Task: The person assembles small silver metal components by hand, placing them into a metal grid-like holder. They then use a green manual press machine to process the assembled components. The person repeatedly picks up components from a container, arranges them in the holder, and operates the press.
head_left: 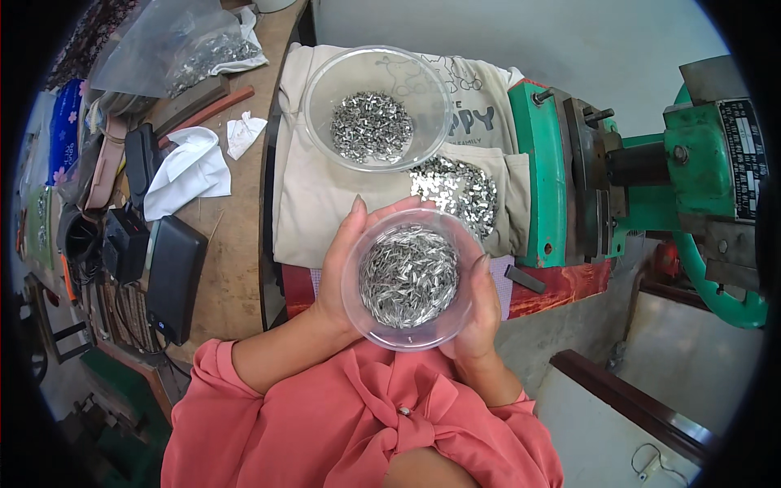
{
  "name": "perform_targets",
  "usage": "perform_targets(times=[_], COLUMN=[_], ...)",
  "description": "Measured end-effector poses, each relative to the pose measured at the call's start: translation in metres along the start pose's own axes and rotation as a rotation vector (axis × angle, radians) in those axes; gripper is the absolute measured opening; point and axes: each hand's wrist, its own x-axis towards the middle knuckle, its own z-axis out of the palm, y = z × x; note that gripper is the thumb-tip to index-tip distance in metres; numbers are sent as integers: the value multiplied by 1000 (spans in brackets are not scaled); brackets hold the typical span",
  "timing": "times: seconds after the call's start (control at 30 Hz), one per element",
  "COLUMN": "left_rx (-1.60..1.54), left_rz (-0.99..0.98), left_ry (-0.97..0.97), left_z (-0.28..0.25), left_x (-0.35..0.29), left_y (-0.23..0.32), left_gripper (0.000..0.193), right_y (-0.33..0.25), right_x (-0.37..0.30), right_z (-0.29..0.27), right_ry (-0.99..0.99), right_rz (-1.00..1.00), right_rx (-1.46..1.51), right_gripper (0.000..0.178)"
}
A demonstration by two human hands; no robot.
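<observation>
Between both palms I hold a small clear plastic bowl (351, 297) close to my body. Many thin, shiny metal slivers (409, 275) lie inside it. My left hand (338, 268) wraps round the bowl's left and far side, and my right hand (482, 313) cups its right side. Beyond it, a larger clear bowl (435, 122) stands on a beige printed cloth (305, 203), with short metal pieces (372, 126) in its bottom. A loose heap of small shiny metal pieces (460, 195) lies on the cloth, between that bowl and my right hand.
At the right stands a green machine (537, 179) with a dark vise-like block (590, 171). A dark metal bar (525, 279) rests on the red surface. On the wooden table (232, 285) at left are a black case (175, 276), white tissue (191, 175) and a plastic bag (163, 49) of metal pieces.
</observation>
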Motion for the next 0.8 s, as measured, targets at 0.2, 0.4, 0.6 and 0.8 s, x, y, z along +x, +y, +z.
perform_targets(times=[0.2, 0.4, 0.6, 0.8], left_rx=[-18, 47, 60, 58], left_rz=[-20, -11, 1, 9], left_ry=[40, 24, 20, 26], left_z=[4, -1, 4, 3], left_x=[1, 2, 3, 0], left_y=[-1, 0, 2, 1], left_gripper=[68, 68, 67, 69], right_y=[-2, -3, -4, 1], right_x=[0, 2, 4, -1], right_z=[0, -2, 1, -3], right_ry=[38, 66, 99, 43], right_rz=[-22, -52, -53, -25], right_rx=[-4, -30, -37, 14], right_gripper=[69, 70, 70, 69])
